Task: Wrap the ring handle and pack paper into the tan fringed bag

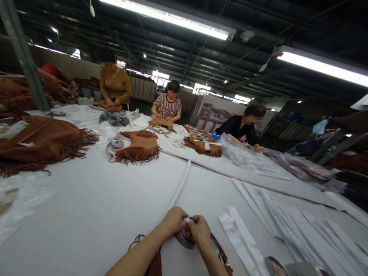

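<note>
My left hand [172,221] and my right hand [200,231] meet near the front edge of the white table [94,203]. Both are closed around a coiled brown strap [184,238] with a small white paper piece at its top. The strap runs on down to the right to a metal clasp [225,262]. A brown bag [155,262] with a thin loop lies under my left forearm, mostly hidden.
White paper strips [290,226] lie fanned out on the right. Brown fringed bags [139,147] lie on the table, with a pile [40,142] at the left. Three other people work at the far side. Clear plastic bags [244,155] lie near them.
</note>
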A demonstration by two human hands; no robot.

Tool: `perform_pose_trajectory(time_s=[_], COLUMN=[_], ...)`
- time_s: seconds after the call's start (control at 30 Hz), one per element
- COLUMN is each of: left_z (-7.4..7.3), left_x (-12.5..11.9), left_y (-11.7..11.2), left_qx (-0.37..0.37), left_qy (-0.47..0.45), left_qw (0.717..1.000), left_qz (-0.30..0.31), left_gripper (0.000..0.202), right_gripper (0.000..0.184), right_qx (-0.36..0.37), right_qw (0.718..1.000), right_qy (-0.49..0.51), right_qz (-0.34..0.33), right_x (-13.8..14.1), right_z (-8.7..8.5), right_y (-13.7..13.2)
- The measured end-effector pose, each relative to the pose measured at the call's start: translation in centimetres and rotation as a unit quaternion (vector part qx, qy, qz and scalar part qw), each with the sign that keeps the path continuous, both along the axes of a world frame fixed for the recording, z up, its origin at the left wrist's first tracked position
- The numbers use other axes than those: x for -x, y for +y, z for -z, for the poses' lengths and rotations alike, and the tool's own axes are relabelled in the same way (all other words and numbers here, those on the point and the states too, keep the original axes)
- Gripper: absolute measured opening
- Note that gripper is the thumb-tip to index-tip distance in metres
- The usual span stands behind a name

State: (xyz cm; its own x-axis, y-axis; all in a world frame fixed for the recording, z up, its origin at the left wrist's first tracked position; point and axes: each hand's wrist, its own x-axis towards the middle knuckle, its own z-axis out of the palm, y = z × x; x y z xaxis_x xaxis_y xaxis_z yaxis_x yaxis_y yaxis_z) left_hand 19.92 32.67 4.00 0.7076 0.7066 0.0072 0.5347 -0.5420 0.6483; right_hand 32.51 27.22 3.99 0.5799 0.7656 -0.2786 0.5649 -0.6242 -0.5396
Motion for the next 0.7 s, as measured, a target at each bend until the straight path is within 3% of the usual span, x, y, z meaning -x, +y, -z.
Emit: perform_pose_trajectory(time_s=[0.2,0.4,0.57,0.7], left_z=[-0.3,-1.1,-3.2,-4.9], left_x=[0.0,-0.2,-0.4,-0.5], left_y=[0.2,-0.5,-1.2,-2.1], left_qx=[0.007,-0.001,-0.015,-0.021], left_qy=[0.000,-0.006,-0.029,-0.030], left_qw=[1.000,1.000,0.999,0.999], left_qz=[0.002,-0.031,-0.037,-0.036], left_gripper=[0.029,0.032,0.033,0.030], right_gripper=[0.021,0.021,0.035,0.066], right_qx=[0.003,0.038,0.023,0.039], right_qw=[0.989,0.935,0.858,0.819], right_qy=[-0.115,-0.274,-0.356,-0.337], right_qz=[-0.090,-0.223,-0.371,-0.463], right_x=[0.2,1.0,0.5,-1.1], right_z=[-0.7,-3.2,-6.2,-7.7], right_y=[0.2,-0.3,0.3,0.3])
